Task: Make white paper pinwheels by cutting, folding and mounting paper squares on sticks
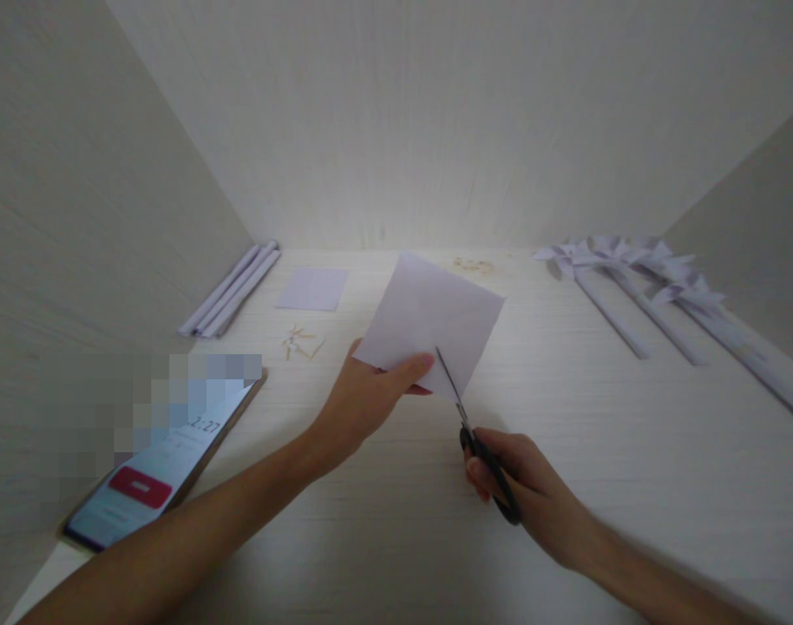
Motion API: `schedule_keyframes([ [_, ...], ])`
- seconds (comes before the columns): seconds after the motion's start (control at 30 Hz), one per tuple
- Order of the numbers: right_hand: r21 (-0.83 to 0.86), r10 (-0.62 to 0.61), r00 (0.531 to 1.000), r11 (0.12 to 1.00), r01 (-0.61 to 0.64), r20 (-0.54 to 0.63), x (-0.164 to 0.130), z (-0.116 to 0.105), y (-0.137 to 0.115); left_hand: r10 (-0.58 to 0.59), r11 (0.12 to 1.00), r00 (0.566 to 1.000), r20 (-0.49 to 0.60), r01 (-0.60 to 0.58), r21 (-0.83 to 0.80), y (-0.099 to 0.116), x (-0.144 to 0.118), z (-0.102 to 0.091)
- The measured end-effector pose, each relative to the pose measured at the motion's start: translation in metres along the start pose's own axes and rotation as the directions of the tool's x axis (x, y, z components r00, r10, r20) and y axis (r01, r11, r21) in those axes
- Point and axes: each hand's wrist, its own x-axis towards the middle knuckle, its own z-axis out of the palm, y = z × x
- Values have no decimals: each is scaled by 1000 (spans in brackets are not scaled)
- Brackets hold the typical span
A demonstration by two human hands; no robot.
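Note:
My left hand [370, 395] pinches a white square sheet of paper [429, 312], thumb on top and fingers beneath. The sheet is held tilted above the table, one corner toward me. In my right hand [517, 473] is a pair of scissors [491, 473] with black handles. One blade lies over the paper near its lower corner, its tip pointing toward the middle of the sheet; the other blade is mostly hidden under the paper.
Rolled paper sticks [233, 291] lie at the back left, near another paper square [311, 288] and some small pale sticks [298, 340]. Paper pinwheels [621, 260] on paper sticks lie at the right. Small tan bits [473, 265] lie at the back. A phone [168, 460] leans at the left.

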Motion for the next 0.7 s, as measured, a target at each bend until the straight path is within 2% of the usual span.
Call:
schedule_keyframes([
  [0.4,-17,22,1000,1000,-22,-3,1,0,1,-5,1000,1000,-13,5,-9,3,-2,2],
  [0.7,-26,2,1000,1000,-3,-7,0,0,2,-56,998,998,-13,56,28,4,-5,3],
])
